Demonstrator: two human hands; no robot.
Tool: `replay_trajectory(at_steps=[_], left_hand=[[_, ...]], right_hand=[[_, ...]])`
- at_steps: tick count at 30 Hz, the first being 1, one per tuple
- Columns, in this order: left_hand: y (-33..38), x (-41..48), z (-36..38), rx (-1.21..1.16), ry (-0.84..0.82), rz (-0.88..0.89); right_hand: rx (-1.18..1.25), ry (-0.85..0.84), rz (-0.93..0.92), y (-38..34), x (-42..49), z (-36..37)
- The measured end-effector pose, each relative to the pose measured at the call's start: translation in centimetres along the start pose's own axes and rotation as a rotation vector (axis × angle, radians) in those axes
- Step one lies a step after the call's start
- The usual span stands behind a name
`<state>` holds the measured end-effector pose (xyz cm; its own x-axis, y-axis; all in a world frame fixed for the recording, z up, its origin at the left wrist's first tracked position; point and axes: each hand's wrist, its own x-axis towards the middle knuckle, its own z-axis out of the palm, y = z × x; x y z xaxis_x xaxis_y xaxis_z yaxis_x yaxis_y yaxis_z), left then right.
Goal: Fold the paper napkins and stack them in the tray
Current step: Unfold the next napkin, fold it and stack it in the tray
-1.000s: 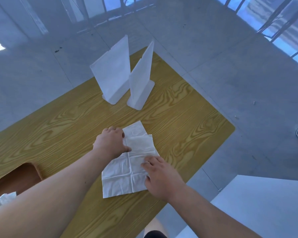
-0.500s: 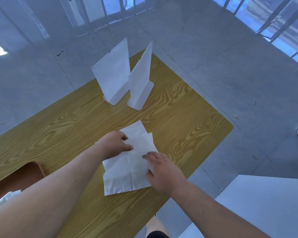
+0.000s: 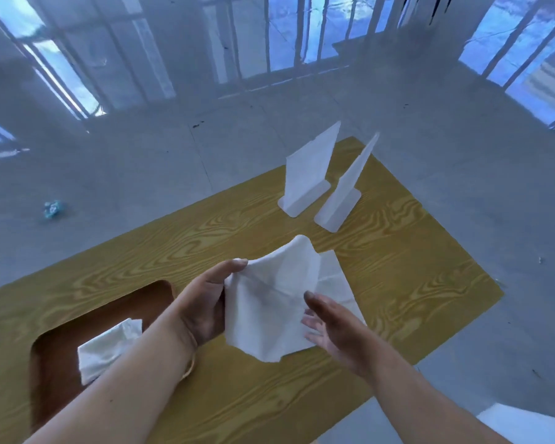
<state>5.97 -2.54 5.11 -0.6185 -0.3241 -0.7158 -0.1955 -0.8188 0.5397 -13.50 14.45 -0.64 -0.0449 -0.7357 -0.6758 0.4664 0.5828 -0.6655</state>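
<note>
The table [image 3: 237,225] is yellow with darker, swirling wood grain. On the table, the tray [image 3: 61,347] is brown and both stands [image 3: 305,174] white. The napkin [image 3: 269,309] above the table is white, as is the tray napkin [image 3: 106,350]. The floor [image 3: 141,161] around the table is grey.

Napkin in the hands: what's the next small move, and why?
Probably carry the napkin left into the tray: the left hand grips it clear of the table, the right hand is open beside it, and the tray holds one folded napkin.
</note>
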Motion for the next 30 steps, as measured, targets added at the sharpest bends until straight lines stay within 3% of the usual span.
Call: replay_trajectory(at_steps=[4,10,16,22,27,30], left_hand=[[0.7,-3.5,-3.9,-0.085,0.109,0.094],[1.3,-8.7,-9.8,-0.134,0.255,0.302],[0.2,-11.2,-14.1,-0.038,0.337,0.407],[-0.9,-12.2,-16.7,0.094,0.531,0.459],[-1.3,-13.1,-18.7,0.33,0.542,0.465],[-1.4,-13.3,-18.9,0.506,0.651,0.456]], right_hand=[[0.116,-0.225,-0.062,-2.5,1.7,5.9],[0.093,-0.146,-0.136,-5.6,3.5,12.9],[-0.044,-0.236,-0.136,-6.2,4.2,17.4],[-0.341,0.004,-0.181,-5.1,5.5,19.6],[-0.521,0.031,-0.276,-5.7,6.1,19.9],[-0.772,0.066,-0.328,-5.9,6.2,20.3]])
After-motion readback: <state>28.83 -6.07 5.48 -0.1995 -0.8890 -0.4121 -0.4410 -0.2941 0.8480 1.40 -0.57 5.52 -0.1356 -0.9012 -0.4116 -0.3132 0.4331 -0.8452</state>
